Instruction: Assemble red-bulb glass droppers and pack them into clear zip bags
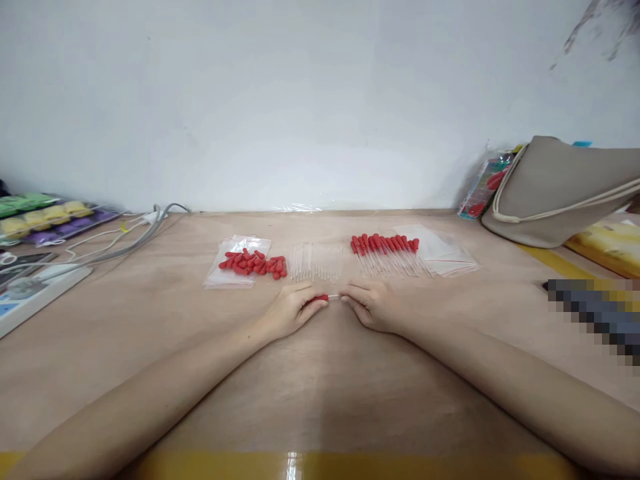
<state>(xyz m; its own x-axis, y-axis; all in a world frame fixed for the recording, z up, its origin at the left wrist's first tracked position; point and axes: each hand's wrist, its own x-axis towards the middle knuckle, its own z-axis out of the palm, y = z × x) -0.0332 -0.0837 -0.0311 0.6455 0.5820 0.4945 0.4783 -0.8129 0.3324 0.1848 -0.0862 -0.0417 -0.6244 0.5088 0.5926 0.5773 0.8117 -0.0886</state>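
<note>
Pinching, head view: left hand (290, 310) has its grip clamped on a red rubber bulb (321, 298), and right hand (373, 305) has its grip clamped on a glass tube (334, 297). The ends meet just above the table (320, 387). Behind lie loose bulbs (255, 263), bare tubes (316, 261) and assembled droppers (387, 252). Looks like the joining step, which calls for a straight, gentle push.

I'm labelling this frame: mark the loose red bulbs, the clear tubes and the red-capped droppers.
loose red bulbs (255, 264): head view, middle of the pile.
clear tubes (316, 262): head view, centre of the row.
red-capped droppers (384, 244): head view, on the red caps at the row's middle.
</note>
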